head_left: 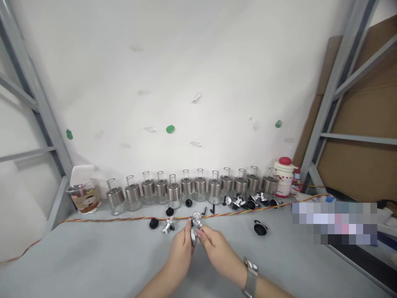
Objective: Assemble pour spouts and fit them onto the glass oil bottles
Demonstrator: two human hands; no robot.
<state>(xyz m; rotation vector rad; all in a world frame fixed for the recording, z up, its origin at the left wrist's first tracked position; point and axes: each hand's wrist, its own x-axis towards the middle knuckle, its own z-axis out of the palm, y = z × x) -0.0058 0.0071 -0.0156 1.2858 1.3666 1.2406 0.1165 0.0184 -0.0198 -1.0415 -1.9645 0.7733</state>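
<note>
My left hand (181,248) and my right hand (215,244), which wears a wristwatch (250,277), meet low in the middle of the head view. Between them they grip a small silver metal fitting (197,218) with round ends; fingers cover part of it, so its exact kind is unclear. Left of the hands lie a silver branched piece (168,226) and a black round cap (154,223). Two more black caps (169,211) rest closer to the bottles. Two thin black pieces (212,209) lie just beyond my hands.
Glass bottles with steel sleeves (186,187) line the wall. More silver and black fittings (238,201) are heaped at right, near a black round part (260,228). A twisted red-yellow wire (124,219) crosses the grey table. A cup (83,198) and a red-topped container (283,178) flank the row.
</note>
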